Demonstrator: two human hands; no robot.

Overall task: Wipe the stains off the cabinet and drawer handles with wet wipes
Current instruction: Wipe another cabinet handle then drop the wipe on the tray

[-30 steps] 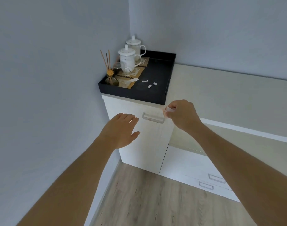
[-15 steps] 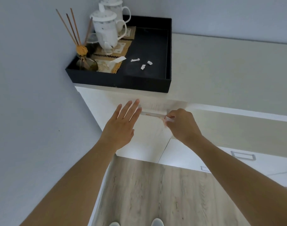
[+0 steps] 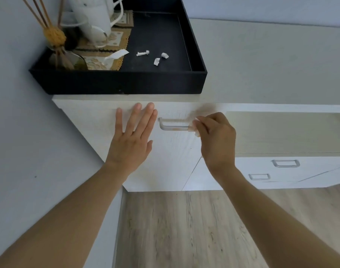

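Observation:
A silver bar handle sits near the top of the white cabinet door. My right hand pinches a small white wet wipe against the handle's right end. Straight fingers of my left hand lie flat on the door, just left of the handle. Two more silver drawer handles show on the low white drawers at the right.
A black tray stands on the cabinet top above the door, holding a reed diffuser, white lidded cups on mats and small white scraps. A grey wall lies left, wood floor below.
My view has come closer to the cabinet and tipped down. My left hand went from hovering to flat on the door. My right hand stays at the handle's right end with the wipe.

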